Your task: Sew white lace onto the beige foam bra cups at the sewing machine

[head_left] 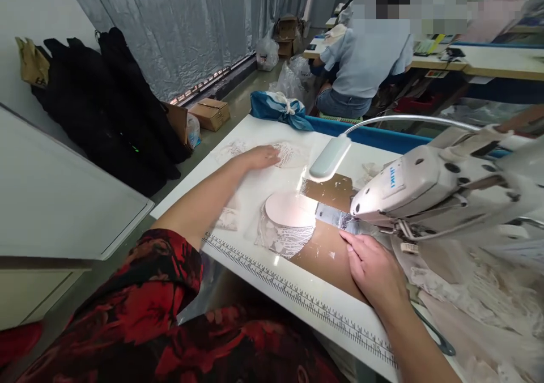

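Note:
My left hand point(260, 157) reaches far across the white sewing table point(250, 199) and lies flat, fingers stretched, on a piece of white lace point(289, 153) at the table's far side. My right hand point(374, 267) rests palm down, fingers together, on tan fabric point(327, 250) just in front of the needle area of a white sewing machine point(425, 187). A round pale cup piece point(289, 208) with lace trim point(287, 238) lies between the hands under the lamp's light.
A gooseneck lamp point(329, 157) hangs over the work. A printed ruler point(297, 295) runs along the table's front edge. Heaped lace point(480, 292) lies at right. A blue bag point(278, 108) sits behind the table. A person point(365, 60) sits further back; black bags point(106, 105) and cardboard boxes point(210, 113) stand left.

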A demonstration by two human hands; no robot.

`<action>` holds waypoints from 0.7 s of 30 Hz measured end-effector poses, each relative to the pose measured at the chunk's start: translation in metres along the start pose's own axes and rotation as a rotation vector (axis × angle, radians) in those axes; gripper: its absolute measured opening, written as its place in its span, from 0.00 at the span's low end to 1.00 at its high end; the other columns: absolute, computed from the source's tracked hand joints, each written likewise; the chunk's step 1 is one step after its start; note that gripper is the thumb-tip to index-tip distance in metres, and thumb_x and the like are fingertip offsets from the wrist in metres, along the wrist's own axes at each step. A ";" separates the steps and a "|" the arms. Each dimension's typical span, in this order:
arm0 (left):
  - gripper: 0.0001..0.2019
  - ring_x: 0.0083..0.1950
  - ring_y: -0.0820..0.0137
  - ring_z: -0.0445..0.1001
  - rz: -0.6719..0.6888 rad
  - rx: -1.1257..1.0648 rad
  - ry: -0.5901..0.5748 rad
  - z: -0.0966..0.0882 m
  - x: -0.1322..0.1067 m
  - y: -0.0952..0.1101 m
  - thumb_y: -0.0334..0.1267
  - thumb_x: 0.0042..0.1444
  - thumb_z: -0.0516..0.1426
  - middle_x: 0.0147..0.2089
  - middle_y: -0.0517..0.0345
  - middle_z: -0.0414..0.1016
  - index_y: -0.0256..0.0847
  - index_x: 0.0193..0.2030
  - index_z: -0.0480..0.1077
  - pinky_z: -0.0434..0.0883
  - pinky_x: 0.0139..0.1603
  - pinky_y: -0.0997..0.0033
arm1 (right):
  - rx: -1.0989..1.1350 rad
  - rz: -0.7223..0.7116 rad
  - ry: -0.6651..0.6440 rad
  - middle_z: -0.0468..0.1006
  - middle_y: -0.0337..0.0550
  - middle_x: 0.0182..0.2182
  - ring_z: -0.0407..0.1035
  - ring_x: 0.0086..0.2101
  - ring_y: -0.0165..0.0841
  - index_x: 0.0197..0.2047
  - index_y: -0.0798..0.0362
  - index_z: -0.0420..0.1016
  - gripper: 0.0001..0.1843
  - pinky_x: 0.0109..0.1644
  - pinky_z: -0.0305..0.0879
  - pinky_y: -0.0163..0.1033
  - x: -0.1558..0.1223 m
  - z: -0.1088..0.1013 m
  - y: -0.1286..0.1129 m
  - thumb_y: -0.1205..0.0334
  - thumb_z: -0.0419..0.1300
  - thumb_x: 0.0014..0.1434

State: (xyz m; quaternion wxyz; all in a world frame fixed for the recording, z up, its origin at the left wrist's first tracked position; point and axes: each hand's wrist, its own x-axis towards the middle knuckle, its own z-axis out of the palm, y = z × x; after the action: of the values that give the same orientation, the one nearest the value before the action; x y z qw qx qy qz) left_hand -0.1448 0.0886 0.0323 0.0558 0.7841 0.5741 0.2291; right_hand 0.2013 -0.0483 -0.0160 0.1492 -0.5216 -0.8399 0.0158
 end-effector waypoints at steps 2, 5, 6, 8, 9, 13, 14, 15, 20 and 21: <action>0.15 0.57 0.65 0.69 -0.063 0.029 -0.056 -0.020 -0.019 -0.007 0.43 0.60 0.54 0.55 0.50 0.73 0.35 0.49 0.70 0.64 0.59 0.67 | -0.013 0.003 -0.003 0.78 0.48 0.43 0.72 0.39 0.39 0.52 0.53 0.75 0.20 0.40 0.67 0.43 -0.001 0.001 0.001 0.62 0.46 0.63; 0.17 0.57 0.57 0.67 -0.213 0.099 -0.044 -0.048 -0.072 -0.018 0.48 0.62 0.51 0.53 0.46 0.72 0.35 0.47 0.69 0.61 0.61 0.56 | -0.030 0.038 -0.014 0.77 0.47 0.45 0.72 0.39 0.40 0.52 0.50 0.74 0.20 0.38 0.66 0.43 -0.001 -0.001 -0.002 0.60 0.46 0.63; 0.18 0.55 0.55 0.68 -0.275 0.120 -0.037 -0.054 -0.093 -0.021 0.49 0.60 0.52 0.50 0.44 0.73 0.34 0.44 0.69 0.62 0.59 0.53 | -0.035 0.052 -0.021 0.77 0.47 0.45 0.72 0.40 0.40 0.52 0.49 0.74 0.20 0.38 0.66 0.43 -0.001 -0.002 -0.003 0.60 0.45 0.64; 0.16 0.48 0.54 0.71 -0.371 0.126 -0.032 -0.056 -0.133 -0.026 0.49 0.56 0.56 0.41 0.45 0.74 0.35 0.33 0.68 0.65 0.53 0.51 | -0.049 0.062 -0.058 0.77 0.46 0.46 0.72 0.41 0.40 0.52 0.48 0.73 0.20 0.37 0.65 0.42 0.000 -0.004 -0.006 0.58 0.44 0.64; 0.14 0.46 0.55 0.71 -0.395 0.095 -0.009 -0.054 -0.150 -0.027 0.47 0.54 0.57 0.40 0.46 0.73 0.36 0.29 0.67 0.66 0.52 0.52 | -0.060 0.063 -0.074 0.76 0.46 0.46 0.71 0.41 0.40 0.53 0.48 0.73 0.21 0.37 0.65 0.42 0.000 -0.005 -0.006 0.58 0.44 0.65; 0.09 0.43 0.63 0.70 -0.426 -0.006 0.084 -0.037 -0.190 -0.025 0.37 0.55 0.53 0.37 0.52 0.73 0.39 0.26 0.62 0.67 0.50 0.60 | -0.133 0.068 -0.086 0.76 0.46 0.47 0.71 0.43 0.41 0.54 0.46 0.72 0.22 0.38 0.65 0.43 -0.001 -0.003 -0.005 0.55 0.44 0.65; 0.09 0.42 0.65 0.71 -0.436 -0.028 0.092 -0.034 -0.193 -0.025 0.37 0.57 0.51 0.37 0.53 0.73 0.39 0.27 0.61 0.67 0.48 0.62 | -0.146 0.073 -0.074 0.76 0.46 0.47 0.71 0.44 0.41 0.54 0.46 0.72 0.22 0.38 0.65 0.43 -0.002 -0.002 -0.003 0.54 0.44 0.65; 0.08 0.41 0.67 0.71 -0.448 -0.077 0.117 -0.033 -0.196 -0.025 0.37 0.59 0.49 0.37 0.53 0.73 0.39 0.28 0.61 0.68 0.46 0.65 | -0.152 0.074 -0.072 0.76 0.45 0.47 0.71 0.44 0.41 0.54 0.45 0.72 0.22 0.38 0.65 0.43 -0.002 -0.001 -0.002 0.53 0.44 0.64; 0.10 0.38 0.71 0.73 -0.553 -0.377 0.316 -0.039 -0.206 -0.025 0.40 0.65 0.43 0.41 0.54 0.73 0.40 0.38 0.60 0.69 0.39 0.70 | -0.114 0.082 -0.066 0.77 0.46 0.46 0.69 0.48 0.41 0.52 0.46 0.73 0.23 0.40 0.65 0.44 -0.007 0.001 0.001 0.51 0.43 0.63; 0.09 0.40 0.69 0.72 -0.551 -0.307 0.302 -0.040 -0.208 -0.024 0.42 0.64 0.45 0.42 0.53 0.73 0.40 0.38 0.61 0.68 0.40 0.68 | -0.104 0.074 -0.059 0.77 0.46 0.46 0.69 0.48 0.41 0.52 0.46 0.73 0.23 0.41 0.65 0.44 -0.008 0.001 0.001 0.51 0.44 0.63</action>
State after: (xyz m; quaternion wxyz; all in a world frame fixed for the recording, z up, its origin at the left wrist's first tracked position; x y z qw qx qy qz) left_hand -0.2314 -0.1034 -0.0021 0.1472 0.5393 0.7248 0.4027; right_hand 0.2053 -0.0544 -0.0190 0.0964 -0.5587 -0.8237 -0.0069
